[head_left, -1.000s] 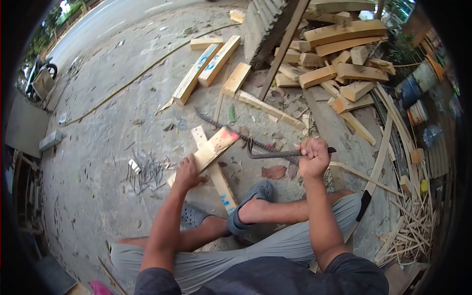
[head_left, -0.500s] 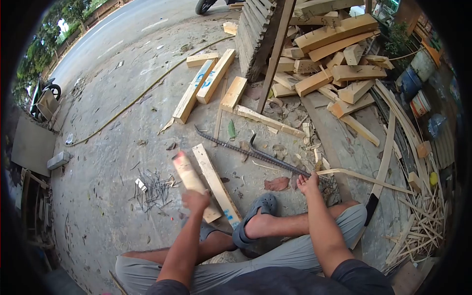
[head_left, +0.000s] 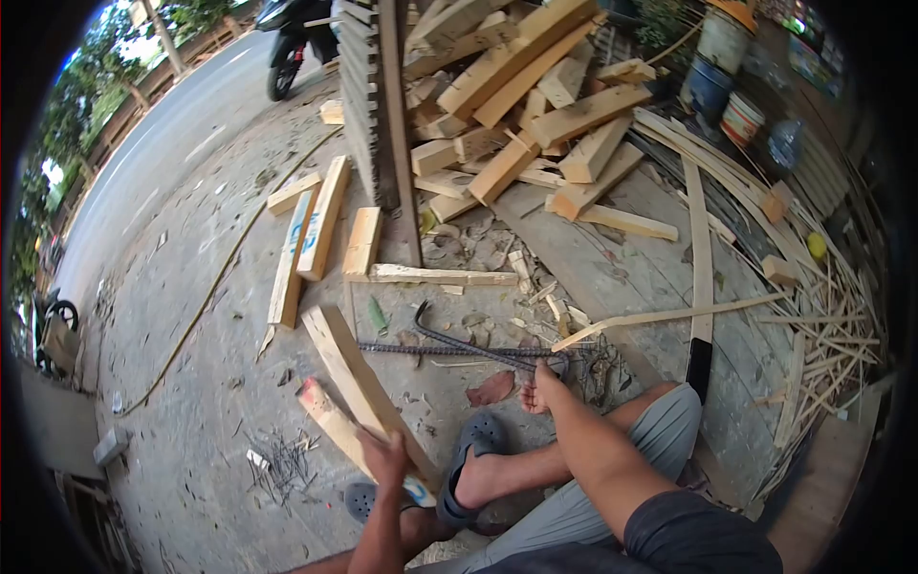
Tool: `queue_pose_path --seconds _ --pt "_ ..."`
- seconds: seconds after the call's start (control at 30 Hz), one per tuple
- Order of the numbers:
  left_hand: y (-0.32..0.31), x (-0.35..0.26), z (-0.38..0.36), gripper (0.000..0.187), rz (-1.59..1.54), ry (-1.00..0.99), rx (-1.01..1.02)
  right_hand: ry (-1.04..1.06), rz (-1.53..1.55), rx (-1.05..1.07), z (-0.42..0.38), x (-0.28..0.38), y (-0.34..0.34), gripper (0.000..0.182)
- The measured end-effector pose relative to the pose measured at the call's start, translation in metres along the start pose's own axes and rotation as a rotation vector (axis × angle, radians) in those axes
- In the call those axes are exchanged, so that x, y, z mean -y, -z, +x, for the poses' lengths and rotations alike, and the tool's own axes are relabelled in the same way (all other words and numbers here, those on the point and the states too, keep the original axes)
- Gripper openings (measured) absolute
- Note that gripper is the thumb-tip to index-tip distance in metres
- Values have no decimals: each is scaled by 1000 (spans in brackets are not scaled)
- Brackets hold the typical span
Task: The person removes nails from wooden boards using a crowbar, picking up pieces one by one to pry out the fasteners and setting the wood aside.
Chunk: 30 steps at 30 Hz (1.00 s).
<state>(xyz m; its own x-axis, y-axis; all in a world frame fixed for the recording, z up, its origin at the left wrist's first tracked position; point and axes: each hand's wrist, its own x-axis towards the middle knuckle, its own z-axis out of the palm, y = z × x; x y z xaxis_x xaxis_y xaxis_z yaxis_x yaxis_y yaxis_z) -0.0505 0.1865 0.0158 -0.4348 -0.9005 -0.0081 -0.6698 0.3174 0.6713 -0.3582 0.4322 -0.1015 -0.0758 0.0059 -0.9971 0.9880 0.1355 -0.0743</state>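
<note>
My left hand (head_left: 384,457) is closed on a squared wooden beam (head_left: 352,368) with a blue mark near its close end; its far end appears tilted up. Beneath and left of it lies a second wood piece with a red end (head_left: 330,418). My right hand (head_left: 537,390) has its fingers curled round the near end of a ribbed steel bar with a hooked tip (head_left: 469,346). Another ribbed bar (head_left: 411,348) lies on the ground behind it. Nails (head_left: 282,469) lie in a loose heap left of my left hand.
A pile of timber (head_left: 535,115) with protruding pieces stands beyond a leaning slatted panel (head_left: 361,105). Several beams (head_left: 323,220) lie ahead on the concrete. Thin wood strips (head_left: 832,364) are heaped at the right. A hose (head_left: 206,306) runs along the left; a motorbike (head_left: 287,48) stands by the road.
My left hand has let go of the red-ended piece, now lying down, and taken hold of the blue-marked beam. My right hand has closed on the hooked bar. The view has turned right.
</note>
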Motion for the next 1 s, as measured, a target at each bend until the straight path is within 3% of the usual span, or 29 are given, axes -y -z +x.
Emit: queue_pose_path --seconds 0.03,0.1,0.17,0.2,0.23,0.3,0.33,0.37,0.4,0.43,0.47,0.5,0.53,0.6,0.63,0.7,0.77,0.8,0.83,0.9,0.93,1.0 --pt "-3 11 28 85 62 -142 -60 57 -132 22 -16 -7 -6 80" --pt "24 -33 97 85 -3 -265 -93 184 -402 70 -38 -11 -27 78" --pt "60 -102 184 81 129 -199 -46 337 -621 188 -31 -22 -50 75" --pt "71 -124 234 81 201 -257 -45 407 -732 182 -40 -26 -64 74" --pt "69 -132 282 82 168 -464 -237 475 -843 173 -53 -29 -74 72" --pt "82 -175 337 83 238 -597 -401 596 -874 162 -75 -17 -80 71" --pt "88 -197 348 81 200 -546 -326 662 -885 151 -81 -2 -81 70" --pt "99 -214 350 79 168 -489 -242 874 -898 -7 -80 17 -79 69" --pt "108 -238 320 73 51 -487 -203 939 -791 -29 -98 41 -71 68" --pt "108 -236 306 64 47 -560 -221 1008 -687 -48 -116 65 -63 67" --pt "107 -228 288 55 60 -661 -226 1070 -500 -87 -125 97 -55 48" --pt "106 -209 275 49 77 -763 -186 1038 -344 44 -116 139 -38 43" --pt "102 -183 260 46 122 -661 -64 1041 -109 13 -153 160 -33 42" --pt "80 -101 231 50 199 -620 -8 1185 13 -141 -163 225 -8 44" --pt "64 -35 218 55 347 -530 19 1120 -7 -283 -154 266 7 43" --pt "54 45 169 73 396 -269 219 1018 227 -321 -175 314 18 55" --pt "47 61 115 94 501 312 379 830 353 -136 -175 352 26 59" --pt "30 117 94 105 415 284 429 736 415 -47 -170 365 29 61" --pt "11 167 78 117 328 253 478 817 468 32 -159 371 29 60" --pt "-15 163 28 140 286 409 388 973 574 197 -125 374 29 56" --pt "-20 141 22 153 545 390 426 1002 562 222 -114 372 33 55" --pt "-32 106 17 154 614 491 370 1068 538 290 -100 381 42 53"
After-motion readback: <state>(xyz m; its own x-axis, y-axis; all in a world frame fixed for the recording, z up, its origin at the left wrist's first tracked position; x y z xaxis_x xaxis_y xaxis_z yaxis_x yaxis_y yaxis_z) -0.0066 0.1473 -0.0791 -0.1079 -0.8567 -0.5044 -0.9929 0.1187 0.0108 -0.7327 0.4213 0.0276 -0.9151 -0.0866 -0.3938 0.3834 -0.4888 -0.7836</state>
